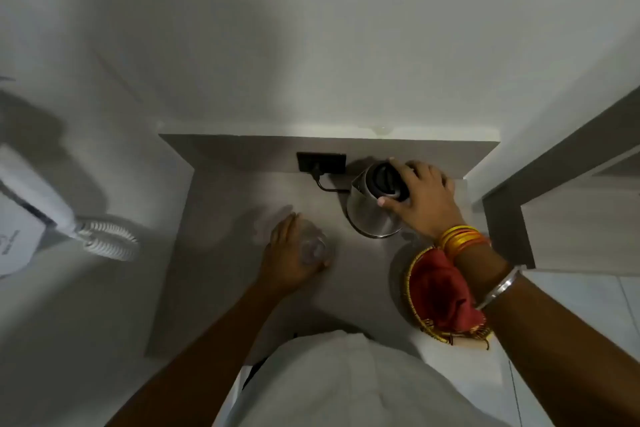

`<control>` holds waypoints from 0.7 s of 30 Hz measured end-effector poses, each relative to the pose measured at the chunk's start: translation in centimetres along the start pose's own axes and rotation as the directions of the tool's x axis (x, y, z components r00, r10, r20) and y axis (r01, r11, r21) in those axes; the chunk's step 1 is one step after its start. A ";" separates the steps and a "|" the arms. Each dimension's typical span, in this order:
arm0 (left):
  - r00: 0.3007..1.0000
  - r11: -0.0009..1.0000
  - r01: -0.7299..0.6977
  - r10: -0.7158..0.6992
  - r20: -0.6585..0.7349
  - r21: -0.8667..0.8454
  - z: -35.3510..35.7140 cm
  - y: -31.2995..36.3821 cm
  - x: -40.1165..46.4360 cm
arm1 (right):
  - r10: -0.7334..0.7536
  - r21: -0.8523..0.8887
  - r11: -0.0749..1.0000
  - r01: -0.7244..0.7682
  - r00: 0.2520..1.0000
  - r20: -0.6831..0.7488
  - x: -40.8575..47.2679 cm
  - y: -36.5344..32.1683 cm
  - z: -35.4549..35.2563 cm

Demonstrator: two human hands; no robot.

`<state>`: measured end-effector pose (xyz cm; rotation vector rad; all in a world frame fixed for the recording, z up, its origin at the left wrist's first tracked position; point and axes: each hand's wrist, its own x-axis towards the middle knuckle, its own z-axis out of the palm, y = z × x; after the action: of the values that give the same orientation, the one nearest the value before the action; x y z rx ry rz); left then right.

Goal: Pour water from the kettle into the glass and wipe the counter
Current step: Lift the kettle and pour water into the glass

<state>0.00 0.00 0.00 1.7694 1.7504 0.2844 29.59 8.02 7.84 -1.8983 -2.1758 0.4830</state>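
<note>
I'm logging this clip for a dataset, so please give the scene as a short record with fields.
setting: grey counter against a white wall
left hand: wrapped around the clear glass, which stands on the counter
right hand: on the handle side of the steel kettle
kettle: upright on its base, not yet pouring
socket: behind the kettle, cord plugged in
red cloth: in a yellow-rimmed basket, under the right forearm

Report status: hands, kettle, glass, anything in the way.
Left hand around glass. Right hand on kettle, upright on counter. Red cloth in basket nearby; path clear.
</note>
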 end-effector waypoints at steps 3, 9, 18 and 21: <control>0.999 0.996 -0.006 0.009 0.033 -0.093 0.8 -1.2 0.3 | -0.005 0.035 0.999 0.003 0.998 0.055 0.9 2.0 -0.8; 0.999 0.949 0.038 -0.034 0.018 -0.312 0.9 -0.6 0.3 | -0.043 0.249 0.968 -0.018 0.970 0.240 3.2 6.4 -1.7; 0.994 0.926 0.095 -0.109 -0.018 -0.366 1.2 -0.9 2.0 | -0.144 0.457 0.889 -0.013 0.941 0.307 5.0 3.9 -3.8; 0.992 0.924 0.093 -0.119 -0.048 -0.371 0.4 0.0 3.0 | -0.241 0.460 0.885 0.077 0.920 0.309 5.6 1.3 -4.9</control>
<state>0.55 2.75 -1.13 1.4051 1.7015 0.5941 31.77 14.22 11.53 -1.4536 -2.1567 1.2553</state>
